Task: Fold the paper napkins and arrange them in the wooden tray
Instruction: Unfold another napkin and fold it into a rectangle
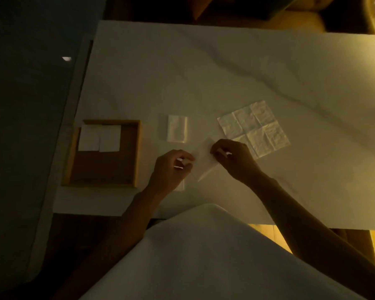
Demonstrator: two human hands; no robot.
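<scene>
A partly folded white napkin [204, 160] lies tilted on the table between my hands. My left hand [171, 169] pinches its left edge and my right hand [234, 159] pinches its right edge. The wooden tray [136, 152] sits to the left, with two folded napkins [99, 137] side by side in its far left corner. A folded napkin [177, 128] lies on the table beyond my hands. An unfolded, creased napkin [254, 127] lies flat to the right. A white corner of another napkin [180, 186] shows under my left wrist.
The table wears a white cloth [204, 72] with long creases. Its left edge runs beside the tray, next to a dark floor. The near edge meets my white garment [204, 256]. Yellow-lit objects stand beyond the far edge.
</scene>
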